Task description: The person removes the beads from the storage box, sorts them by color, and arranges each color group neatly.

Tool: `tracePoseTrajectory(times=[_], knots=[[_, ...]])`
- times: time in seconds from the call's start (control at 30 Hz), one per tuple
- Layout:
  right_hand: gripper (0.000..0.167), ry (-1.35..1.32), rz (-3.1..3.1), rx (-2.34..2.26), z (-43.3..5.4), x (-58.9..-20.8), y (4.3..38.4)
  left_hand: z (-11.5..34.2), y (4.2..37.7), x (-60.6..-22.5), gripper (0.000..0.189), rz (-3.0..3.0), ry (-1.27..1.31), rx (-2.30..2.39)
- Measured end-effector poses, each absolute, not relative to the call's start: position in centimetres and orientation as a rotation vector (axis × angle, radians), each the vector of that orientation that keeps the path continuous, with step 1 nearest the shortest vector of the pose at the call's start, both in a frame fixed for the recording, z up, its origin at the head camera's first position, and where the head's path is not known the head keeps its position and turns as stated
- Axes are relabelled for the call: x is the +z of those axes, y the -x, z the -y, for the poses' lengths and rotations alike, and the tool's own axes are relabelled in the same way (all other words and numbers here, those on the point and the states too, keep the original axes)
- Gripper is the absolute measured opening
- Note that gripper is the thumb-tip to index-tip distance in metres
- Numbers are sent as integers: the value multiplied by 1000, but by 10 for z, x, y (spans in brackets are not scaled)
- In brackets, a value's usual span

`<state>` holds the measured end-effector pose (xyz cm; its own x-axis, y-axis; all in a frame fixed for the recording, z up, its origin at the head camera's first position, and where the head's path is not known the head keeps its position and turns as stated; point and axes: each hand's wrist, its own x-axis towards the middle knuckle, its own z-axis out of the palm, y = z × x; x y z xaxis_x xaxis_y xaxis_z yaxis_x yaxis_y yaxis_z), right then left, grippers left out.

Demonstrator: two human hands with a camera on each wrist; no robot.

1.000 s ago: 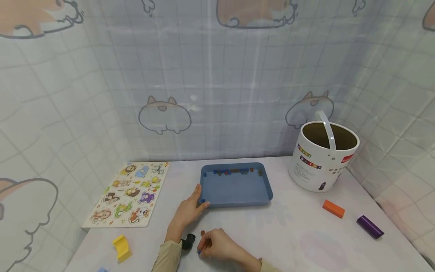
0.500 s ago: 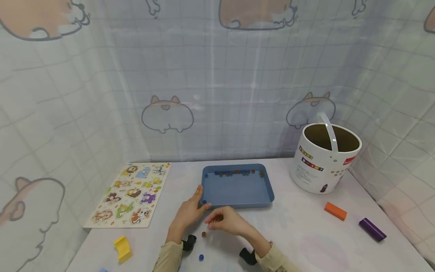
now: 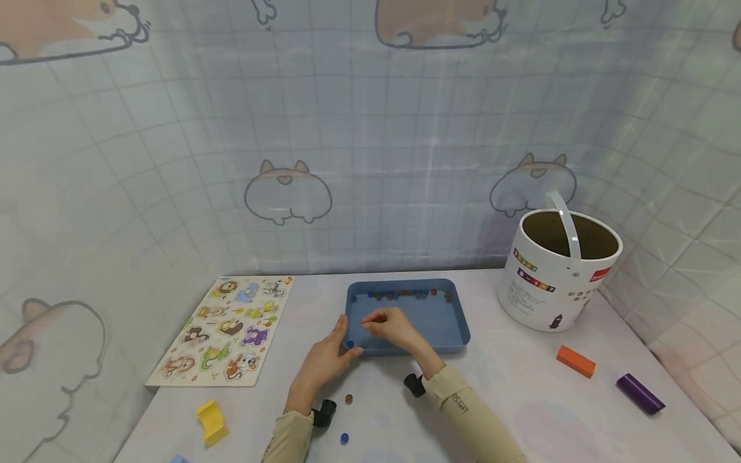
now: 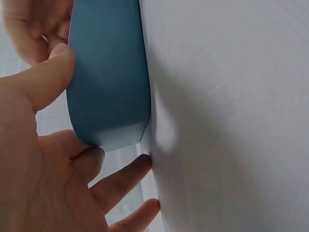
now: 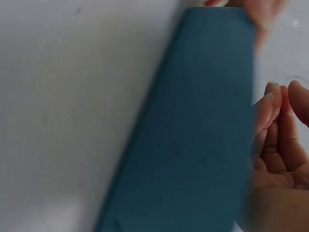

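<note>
My left hand (image 3: 324, 361) holds the near left corner of a blue tray (image 3: 417, 351). In the left wrist view its thumb (image 4: 55, 72) lies at the tray's rim, with fingers round the corner and fingertips by the table. My right hand (image 3: 396, 328) is over the left part of the tray, thumb and fingertips close together; I cannot tell whether something small is between them. Small round beads, blue (image 3: 371, 294) and brown (image 3: 433, 292), line the tray's far side. A blue bead (image 3: 350, 344) sits in its near left corner. Nearer me on the table are a brown bead (image 3: 348, 399) and a blue bead (image 3: 344, 438).
An animal puzzle board (image 3: 222, 328) lies at the left, with a yellow block (image 3: 212, 423) and a blue block (image 3: 179, 459) nearer me. At the right stand a white bucket (image 3: 532, 296), an orange block (image 3: 576, 361) and a purple block (image 3: 640, 393). Patterned curtains enclose the table.
My right hand has risen from beside the blue bead on the table and moved forward over the tray. That bead and the brown one stay on the table. My left hand keeps its place.
</note>
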<state>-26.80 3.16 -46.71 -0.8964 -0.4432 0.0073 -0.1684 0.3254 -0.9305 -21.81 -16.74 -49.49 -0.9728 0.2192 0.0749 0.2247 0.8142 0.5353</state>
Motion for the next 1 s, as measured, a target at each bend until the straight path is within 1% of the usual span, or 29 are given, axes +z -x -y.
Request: tracePoseTrajectory(times=[0.23,0.4,0.6,0.73,1.0], knots=[[18,551,-2422,-1385,-9,-488,282,166,219,-499,88,2987,396,-849],[9,580,-2438,-1302,3,-487,281,166,219,-498,87,2979,406,-849],[5,632,-2461,-1249,9,-489,282,167,219,-496,86,2974,419,-824],[7,654,-2409,-1283,7,-491,283,167,219,-496,86,2976,409,-819],[20,676,-2351,-1429,-11,-489,282,168,219,-496,86,2976,391,-835]])
